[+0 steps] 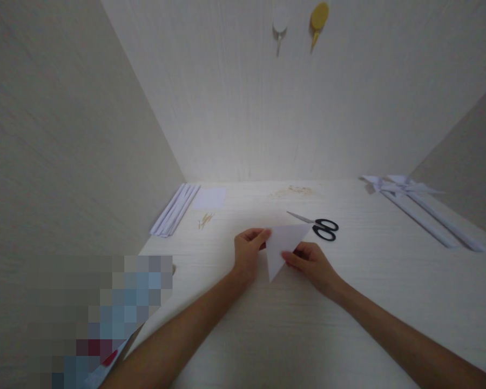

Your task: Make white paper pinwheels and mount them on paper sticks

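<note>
A white sheet of paper folded into a triangle (282, 243) is held up just above the table, one point facing down. My left hand (248, 251) pinches it at the upper left corner between thumb and fingers. On its slanting right edge, my right hand (311, 263) grips it with the thumb in front and the other fingers partly hidden behind. Scissors with black handles (324, 229) lie just beyond my right hand, blades pointing left.
Rolled white paper sticks (176, 209) lie at the back left beside a flat white square of paper (210, 198). Small toothpick-like sticks (205, 220) lie nearby, with more pieces (302, 189) at the back. Paper pinwheels (405, 185) rest at right. Two hooks (319, 17) are on the wall.
</note>
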`<state>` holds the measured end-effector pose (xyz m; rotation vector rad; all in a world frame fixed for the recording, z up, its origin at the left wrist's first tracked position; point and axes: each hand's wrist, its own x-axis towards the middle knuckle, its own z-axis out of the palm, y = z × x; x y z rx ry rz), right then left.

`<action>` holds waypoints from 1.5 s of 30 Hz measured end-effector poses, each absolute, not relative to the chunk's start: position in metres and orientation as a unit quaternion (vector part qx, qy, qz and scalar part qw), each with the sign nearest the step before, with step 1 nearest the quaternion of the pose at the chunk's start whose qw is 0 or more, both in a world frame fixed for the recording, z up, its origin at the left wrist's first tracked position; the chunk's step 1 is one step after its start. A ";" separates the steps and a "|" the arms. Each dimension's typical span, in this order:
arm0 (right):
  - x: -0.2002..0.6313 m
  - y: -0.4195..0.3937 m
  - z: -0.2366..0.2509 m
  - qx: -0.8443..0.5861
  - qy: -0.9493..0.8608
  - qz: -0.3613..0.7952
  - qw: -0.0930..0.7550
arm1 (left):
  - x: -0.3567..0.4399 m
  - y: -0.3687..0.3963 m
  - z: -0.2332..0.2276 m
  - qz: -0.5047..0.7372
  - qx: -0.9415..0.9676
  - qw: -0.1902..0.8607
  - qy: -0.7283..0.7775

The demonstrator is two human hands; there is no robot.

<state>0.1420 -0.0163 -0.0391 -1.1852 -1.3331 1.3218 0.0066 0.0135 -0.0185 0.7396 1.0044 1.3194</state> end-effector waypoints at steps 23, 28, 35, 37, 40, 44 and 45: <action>0.149 -0.012 -0.045 -0.535 -0.429 0.374 0.624 | 0.007 0.000 -0.022 0.373 0.536 0.635 0.414; 0.148 -0.009 -0.046 -0.528 -0.377 0.365 0.668 | -0.001 0.004 -0.024 0.437 0.475 0.644 0.409; 0.135 -0.023 -0.036 -0.501 -0.467 0.446 0.576 | 0.005 0.001 -0.019 0.365 0.566 0.639 0.371; 0.135 -0.024 -0.036 -0.500 -0.474 0.450 0.568 | 0.006 -0.001 -0.020 0.345 0.580 0.640 0.366; 0.138 -0.021 -0.038 -0.494 -0.474 0.451 0.573 | 0.005 -0.002 -0.023 0.339 0.558 0.656 0.379; 0.148 -0.015 -0.042 -0.502 -0.450 0.439 0.594 | 0.003 0.000 -0.025 0.334 0.543 0.667 0.385; 0.150 -0.014 -0.043 -0.501 -0.444 0.436 0.601 | 0.002 0.000 -0.025 0.332 0.543 0.669 0.385</action>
